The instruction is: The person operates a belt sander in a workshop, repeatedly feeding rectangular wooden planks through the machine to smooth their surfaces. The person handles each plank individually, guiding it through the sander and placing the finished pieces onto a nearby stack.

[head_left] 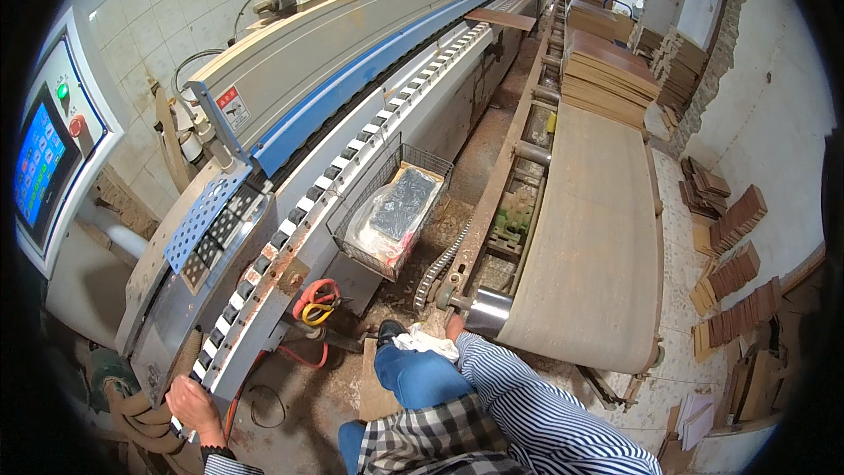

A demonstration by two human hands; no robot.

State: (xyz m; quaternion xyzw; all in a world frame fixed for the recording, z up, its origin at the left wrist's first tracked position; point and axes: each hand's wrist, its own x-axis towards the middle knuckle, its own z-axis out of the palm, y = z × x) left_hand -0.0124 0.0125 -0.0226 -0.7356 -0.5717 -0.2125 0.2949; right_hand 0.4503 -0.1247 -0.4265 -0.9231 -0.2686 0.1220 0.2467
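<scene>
My left hand point(195, 406) is at the near end of the machine's roller rail point(271, 252), its fingers curled over the edge. The rail carries a row of black rollers between white blocks. My right hand point(454, 325) is low beside the shiny end roller point(489, 310) of the belt conveyor point(585, 237). Only a small part of that hand shows past the striped sleeve, and its fingers are hidden. A crumpled white cloth point(431, 345) lies against it, over my knee; I cannot tell whether the hand grips it.
A wire basket point(343, 244) with a black-wrapped block point(405, 202) hangs on the rail. Orange-handled scissors point(316, 301) hang below. A control panel point(54, 145) stands left. Stacked brown boards point(607, 79) sit on the belt; a panel point(501, 18) lies across the far rail. More boards point(737, 220) line the right wall.
</scene>
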